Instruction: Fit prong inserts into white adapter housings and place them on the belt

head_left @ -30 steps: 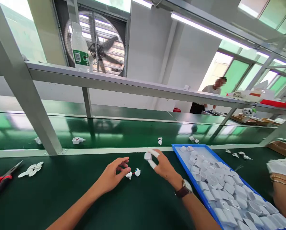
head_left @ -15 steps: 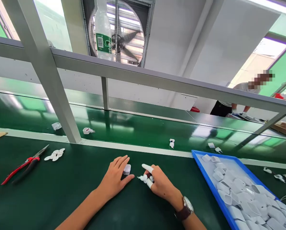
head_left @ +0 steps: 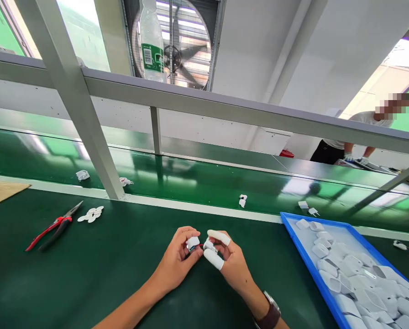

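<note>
Holds a small white casing in the left hand, grasped between thumb and curled fingers, with a touch of blue showing at its lower side. Pinches a rounded white piece in the right hand, between a thumb and finger wearing white finger covers. Shows a thin red wire between the two pieces, held just apart low over the dark green work surface; leaves unclear any contact with that surface. Wears a brown watch strap on the right wrist.

To the right, shows a blue-rimmed tray strewn with white shells. To the left, shows red-and-black pliers lying near a cluster of flat white pieces, then a tan sheet at the edge. Beyond a pale strip, shows a glossy green band with scattered white parts. Higher up, shows a green-labelled bottle in front of a round fan. At far right, shows a person leaning forward, arms lowered.
</note>
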The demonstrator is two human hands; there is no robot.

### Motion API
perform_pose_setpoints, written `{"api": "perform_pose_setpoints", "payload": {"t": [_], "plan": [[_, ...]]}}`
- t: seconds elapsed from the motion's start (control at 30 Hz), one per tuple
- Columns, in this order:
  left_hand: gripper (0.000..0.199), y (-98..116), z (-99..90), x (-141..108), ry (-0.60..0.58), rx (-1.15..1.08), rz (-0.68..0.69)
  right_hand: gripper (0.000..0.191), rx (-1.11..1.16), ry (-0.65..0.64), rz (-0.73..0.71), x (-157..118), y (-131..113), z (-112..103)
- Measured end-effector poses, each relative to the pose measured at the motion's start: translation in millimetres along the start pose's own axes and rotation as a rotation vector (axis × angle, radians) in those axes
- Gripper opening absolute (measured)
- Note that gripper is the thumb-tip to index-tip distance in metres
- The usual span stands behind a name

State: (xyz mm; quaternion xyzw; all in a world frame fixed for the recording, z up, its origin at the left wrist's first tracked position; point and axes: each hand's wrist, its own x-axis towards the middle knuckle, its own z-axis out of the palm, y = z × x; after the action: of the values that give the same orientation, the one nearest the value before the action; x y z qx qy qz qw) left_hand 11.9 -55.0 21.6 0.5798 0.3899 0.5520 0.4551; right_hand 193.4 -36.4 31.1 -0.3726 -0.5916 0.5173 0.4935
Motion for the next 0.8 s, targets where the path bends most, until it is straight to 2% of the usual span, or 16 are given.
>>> {"api": "perform_pose_setpoints", "payload": {"t": [0.07,0.13,0.23,0.33,0.43,0.57,0.7,0.8], "plan": [[0.035,2.3,-3.6,0.5,0.004,-0.073,-0.021,0.027,-0.135,-0.036,-0.144,-1.6,-1.4,-0.9],[0.042,4.2,-5.5,-0.3,-0.023,-0.132,-0.078,0.026,-0.272,-0.038,-0.219,-4.2,-2.2,-1.5],[0.057,7.2,-6.9,-1.0,-0.002,-0.171,-0.179,0.032,-0.421,-0.013,-0.204,-7.3,-0.6,-3.0],[0.062,12.2,-7.4,-0.4,-0.004,-0.228,-0.311,0.034,-0.384,-0.009,-0.122,-6.9,5.3,-5.9],[0.059,18.2,-5.6,-0.1,-0.052,-0.343,-0.399,0.033,-0.257,-0.060,-0.066,-6.2,9.1,-9.2],[0.040,23.9,-3.0,0.5,-0.046,-0.365,-0.361,0.033,-0.135,-0.160,-0.034,-9.8,4.5,-10.3],[0.034,25.0,-5.7,2.8,-0.033,-0.365,-0.365,0.038,-0.294,-0.119,-0.191,-11.8,2.8,-7.9],[0.035,24.5,-7.9,3.8,-0.055,-0.390,-0.385,0.037,-0.322,-0.108,-0.278,-9.7,5.6,-7.8]]}}
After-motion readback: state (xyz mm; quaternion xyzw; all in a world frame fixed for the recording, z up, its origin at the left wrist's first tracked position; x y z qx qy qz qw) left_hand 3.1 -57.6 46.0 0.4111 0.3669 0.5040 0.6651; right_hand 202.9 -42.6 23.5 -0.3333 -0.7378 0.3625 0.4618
